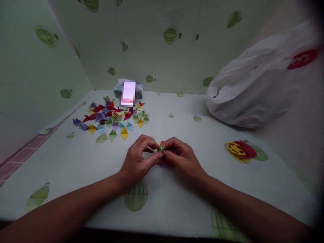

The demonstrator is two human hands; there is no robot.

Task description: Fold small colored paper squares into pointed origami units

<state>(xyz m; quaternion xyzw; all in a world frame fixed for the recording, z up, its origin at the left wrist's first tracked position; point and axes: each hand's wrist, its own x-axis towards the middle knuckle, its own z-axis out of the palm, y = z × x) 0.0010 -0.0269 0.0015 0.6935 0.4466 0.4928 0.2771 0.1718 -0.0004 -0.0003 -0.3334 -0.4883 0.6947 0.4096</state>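
A small piece of folded green paper (161, 148) is pinched between my two hands near the middle of the table. My left hand (139, 158) grips it from the left with thumb and forefinger. From the right, the fingertips of my right hand (182, 157) are closed on the same piece. Under and behind my fingers lies more coloured paper (165, 165), red, purple and yellow, mostly hidden. Beyond my left hand spreads a heap of small folded paper pieces (111, 116) in purple, red, green, blue and yellow.
A lit phone (129, 92) leans on a tissue box (138, 90) behind the heap. To the right lie red and yellow cut-outs (238, 151). A large white plastic bag (248, 84) bulges at the back right. The tablecloth (177, 202) has balloon prints.
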